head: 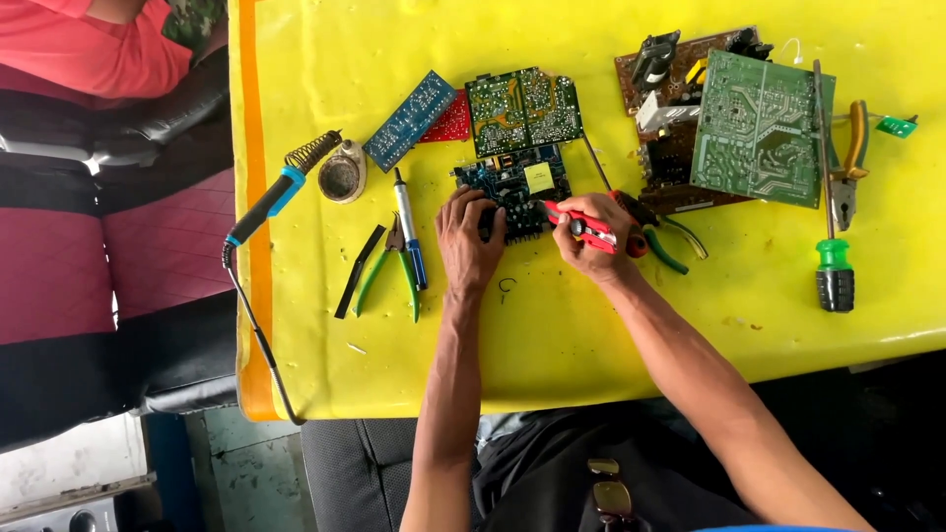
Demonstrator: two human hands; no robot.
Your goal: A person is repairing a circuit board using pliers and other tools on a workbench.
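On the table (552, 335), the small circuit board (517, 189) lay under the left hand (468, 241) and beside the right hand (591, 236) holding cutters (581, 225), with pliers (394, 261) and a soldering iron (276, 192) to its left, more boards (759, 128) and a screwdriver (833, 266) to its right.

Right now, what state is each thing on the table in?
Left hand: pressing down the dark board.
Right hand: gripping red cutters, tips at the board.
Soldering iron: lying flat, unheld.
Green pliers: lying open.
Screwdriver: lying unheld.
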